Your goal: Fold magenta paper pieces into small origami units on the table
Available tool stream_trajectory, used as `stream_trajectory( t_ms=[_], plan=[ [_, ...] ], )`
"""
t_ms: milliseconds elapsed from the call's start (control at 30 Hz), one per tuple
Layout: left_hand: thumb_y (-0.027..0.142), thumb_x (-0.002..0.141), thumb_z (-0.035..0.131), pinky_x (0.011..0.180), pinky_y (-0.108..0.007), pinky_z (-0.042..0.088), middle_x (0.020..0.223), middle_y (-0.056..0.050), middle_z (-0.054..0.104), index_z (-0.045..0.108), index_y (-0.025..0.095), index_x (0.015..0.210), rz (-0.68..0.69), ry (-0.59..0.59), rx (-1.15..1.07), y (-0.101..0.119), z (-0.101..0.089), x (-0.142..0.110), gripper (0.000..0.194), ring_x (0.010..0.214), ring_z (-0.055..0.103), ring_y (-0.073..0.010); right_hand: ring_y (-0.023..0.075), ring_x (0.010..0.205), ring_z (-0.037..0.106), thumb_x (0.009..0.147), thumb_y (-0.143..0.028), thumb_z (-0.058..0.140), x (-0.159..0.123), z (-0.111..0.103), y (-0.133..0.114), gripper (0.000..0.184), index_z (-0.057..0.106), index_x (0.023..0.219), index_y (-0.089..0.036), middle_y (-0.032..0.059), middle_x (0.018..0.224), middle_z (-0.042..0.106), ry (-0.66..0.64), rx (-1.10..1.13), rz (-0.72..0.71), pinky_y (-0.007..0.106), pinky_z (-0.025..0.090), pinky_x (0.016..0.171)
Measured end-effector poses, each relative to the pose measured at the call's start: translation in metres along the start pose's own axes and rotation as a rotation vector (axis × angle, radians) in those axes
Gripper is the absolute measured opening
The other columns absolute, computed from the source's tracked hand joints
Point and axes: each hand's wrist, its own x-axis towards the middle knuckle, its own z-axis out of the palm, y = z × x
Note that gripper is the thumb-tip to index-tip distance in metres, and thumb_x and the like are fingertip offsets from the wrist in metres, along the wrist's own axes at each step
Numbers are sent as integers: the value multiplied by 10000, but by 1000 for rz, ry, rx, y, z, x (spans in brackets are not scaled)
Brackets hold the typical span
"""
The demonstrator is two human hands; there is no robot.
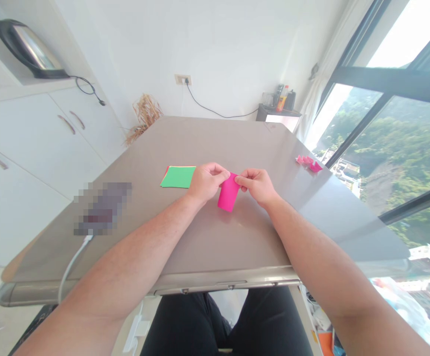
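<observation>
A bright pink piece of paper (228, 195) hangs upright between my two hands over the middle of the table. My left hand (208, 182) pinches its top left corner between thumb and fingers. At the top right corner my right hand (255, 184) pinches it the same way. The paper looks narrow, perhaps folded; I cannot tell for certain. Just left of my left hand lies a stack of coloured paper (178, 177), green on top, with red and yellow edges showing beneath.
Small folded pink paper pieces (309, 163) lie by the table's right edge. A blurred-out dark device (105, 207) with a white cable (74, 257) is on the left of the grey-brown table (215, 143). Behind it stand dried stalks (146, 113) and a small cabinet (278, 114) with bottles.
</observation>
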Motion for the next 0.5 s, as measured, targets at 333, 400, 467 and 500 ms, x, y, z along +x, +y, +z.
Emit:
stream_trajectory(
  t_ms=[333,400,467,500],
  plan=[
    [360,756,668,626,-267,486,678,-24,675,681,162,715,-4,-38,133,-4,0,1,203,645,600,-148,112,528,472,680,-294,711,2,2,3,185,605,567,-194,-15,512,552,71,4,-21,271,374,535],
    [346,755,667,622,-265,479,683,-26,678,679,160,713,5,-30,168,-5,0,1,191,637,592,-144,111,527,471,682,-277,707,2,2,3,179,599,564,-195,-20,505,538,72,3,-20,272,379,537],
    [348,758,672,614,-264,477,701,-33,687,672,159,715,5,-24,164,-6,0,2,193,636,591,-143,111,530,473,683,-257,702,3,2,4,164,603,568,-195,-21,509,533,73,-1,-22,272,382,541],
    [350,761,675,610,-263,477,710,-36,691,671,160,720,5,-23,153,-7,0,2,195,638,592,-144,111,534,475,685,-251,698,3,2,4,159,604,570,-196,-20,515,535,77,-4,-23,273,384,543]
  ],
)
